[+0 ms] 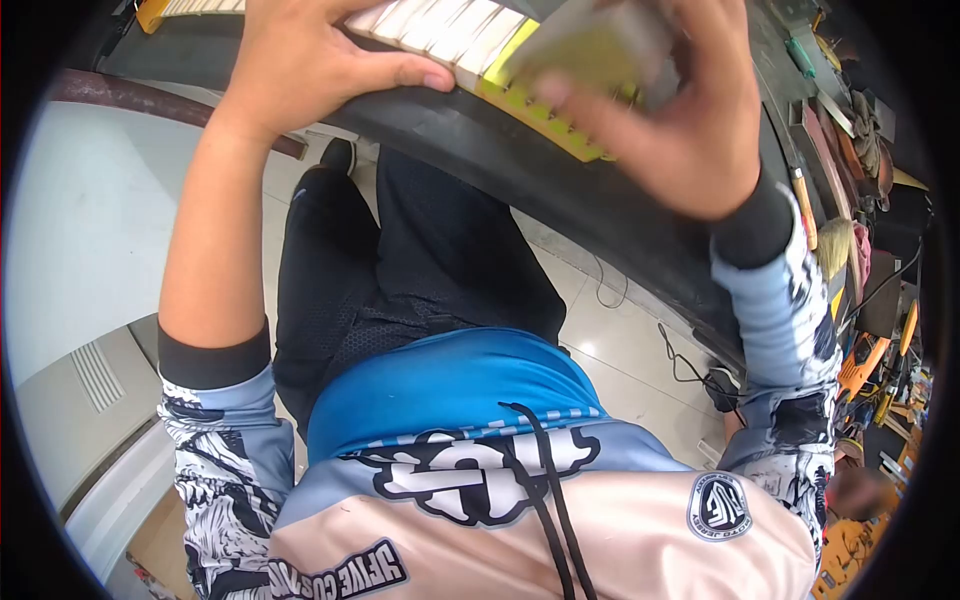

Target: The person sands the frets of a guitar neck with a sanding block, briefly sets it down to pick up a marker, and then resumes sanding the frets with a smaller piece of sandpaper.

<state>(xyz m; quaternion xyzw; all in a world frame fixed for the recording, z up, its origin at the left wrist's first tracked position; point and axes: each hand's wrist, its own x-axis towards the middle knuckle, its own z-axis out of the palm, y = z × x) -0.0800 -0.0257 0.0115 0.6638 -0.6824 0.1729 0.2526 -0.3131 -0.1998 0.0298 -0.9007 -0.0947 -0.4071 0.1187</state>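
Note:
A long strip that looks like a guitar neck [440, 28] lies across the dark bench at the top of the view. Its white stretch is crossed by thin dark lines, and the end by my right hand is bright yellow. My left hand [310, 60] holds the neck, thumb along its near edge; the other fingers run out of the frame. Over the yellow end, my right hand [680, 130] grips a blurred grey-and-yellowish block [600, 50]. The block covers part of the neck, and motion smears both it and the fingers.
The dark bench edge [480, 160] runs diagonally in front of my legs. At the right lie a brush [835, 250], an orange tool [865, 365] and several other tools. A black cable [675, 350] trails near the tiled floor. A pale panel [100, 230] stands at the left.

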